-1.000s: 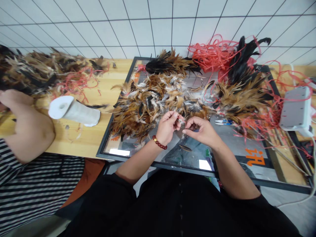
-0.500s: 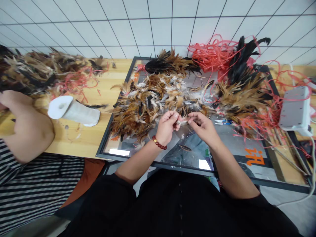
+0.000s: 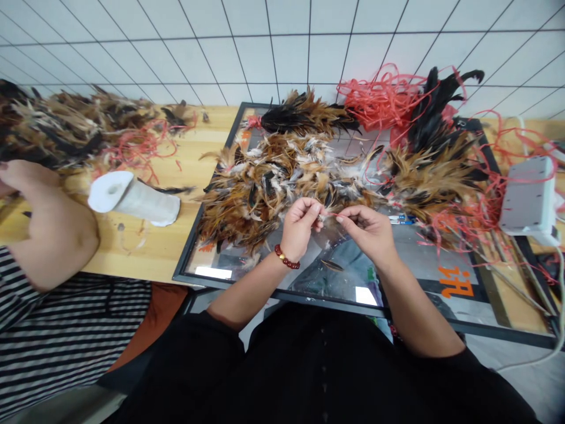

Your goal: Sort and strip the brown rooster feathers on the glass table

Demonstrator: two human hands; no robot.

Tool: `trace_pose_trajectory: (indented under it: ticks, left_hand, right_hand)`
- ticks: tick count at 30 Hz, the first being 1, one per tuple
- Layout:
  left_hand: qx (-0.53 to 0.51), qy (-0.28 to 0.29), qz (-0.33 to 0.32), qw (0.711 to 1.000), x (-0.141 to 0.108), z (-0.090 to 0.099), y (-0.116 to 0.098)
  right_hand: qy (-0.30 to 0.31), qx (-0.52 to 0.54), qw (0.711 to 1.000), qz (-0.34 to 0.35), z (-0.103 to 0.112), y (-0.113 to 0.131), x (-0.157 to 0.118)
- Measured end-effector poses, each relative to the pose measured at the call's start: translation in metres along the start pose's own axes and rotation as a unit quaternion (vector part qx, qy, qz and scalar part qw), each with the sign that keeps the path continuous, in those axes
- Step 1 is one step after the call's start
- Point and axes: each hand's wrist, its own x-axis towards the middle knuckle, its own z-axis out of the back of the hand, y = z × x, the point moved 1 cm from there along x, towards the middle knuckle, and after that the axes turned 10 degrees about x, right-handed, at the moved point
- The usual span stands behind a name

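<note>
My left hand (image 3: 301,229), with a beaded bracelet on the wrist, is closed in a pinch over the front of the feather pile (image 3: 265,188). A thin red plastic strip (image 3: 332,214) runs from its fingertips to those of my right hand (image 3: 369,233). Thumb and forefinger of the right hand are pressed together on the strip. Pale fluff shows at the left fingertips; what else lies inside that hand is hidden. Right behind my right hand lie small blue-handled thread snips (image 3: 402,219), partly covered by it.
Tied feather bundles (image 3: 304,115) and a red strip tangle (image 3: 384,97) lie at the back of the glass-topped board (image 3: 282,294). A white power strip (image 3: 527,194) stands right. Left are a white roll (image 3: 141,199), more feathers (image 3: 57,123) and another person's arm (image 3: 57,218).
My right hand has shifted slightly right and turned, drawing the red strip into a thin line between both hands. It now covers more of the snips. My left hand stays nearly still.
</note>
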Motion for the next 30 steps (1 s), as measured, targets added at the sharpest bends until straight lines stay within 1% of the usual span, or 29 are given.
trace_pose_trajectory:
  ticks: [6, 8, 10, 13, 15, 17, 20, 23, 25, 28, 30]
  left_hand:
    - [-0.004, -0.002, -0.011, 1.000, 0.000, 0.000, 0.000]
    - [-0.005, -0.001, -0.013, 1.000, 0.000, 0.000, 0.001]
    - [-0.003, 0.003, -0.014, 1.000, 0.000, 0.000, 0.001]
    - [-0.003, 0.012, -0.014, 1.000, 0.000, -0.001, 0.001]
    - [-0.011, 0.019, 0.001, 1.000, 0.000, -0.001, 0.001]
    - [-0.020, 0.030, 0.029, 0.999, -0.001, -0.001, 0.000]
    - [-0.031, 0.050, 0.059, 0.997, -0.002, -0.002, -0.003]
    - [-0.039, 0.075, 0.059, 0.995, -0.002, -0.002, -0.005]
    - [-0.040, 0.083, 0.057, 0.994, -0.001, -0.002, -0.005]
    - [-0.027, 0.072, 0.062, 0.995, -0.001, -0.002, -0.002]
    - [-0.017, 0.063, 0.067, 0.996, 0.000, -0.002, 0.000]
  right_hand:
    - [0.010, -0.057, 0.992, 0.111, -0.003, 0.016, -0.002]
    - [0.022, -0.057, 0.990, 0.125, -0.004, 0.017, -0.004]
    - [0.036, -0.014, 0.994, 0.101, -0.006, 0.013, -0.005]
    - [0.042, 0.104, 0.993, 0.026, -0.010, 0.005, -0.007]
    - [0.023, 0.163, 0.986, -0.007, -0.012, 0.001, -0.006]
    - [-0.009, 0.190, 0.981, -0.025, -0.012, -0.001, -0.004]
    - [-0.033, 0.207, 0.976, -0.049, -0.010, -0.002, 0.001]
    - [-0.035, 0.221, 0.973, -0.059, -0.007, -0.002, 0.004]
    - [-0.046, 0.213, 0.975, -0.051, -0.006, -0.001, 0.005]
    - [-0.062, 0.148, 0.987, -0.020, -0.003, -0.001, 0.004]
    - [-0.054, 0.105, 0.993, 0.013, -0.001, -0.001, 0.002]
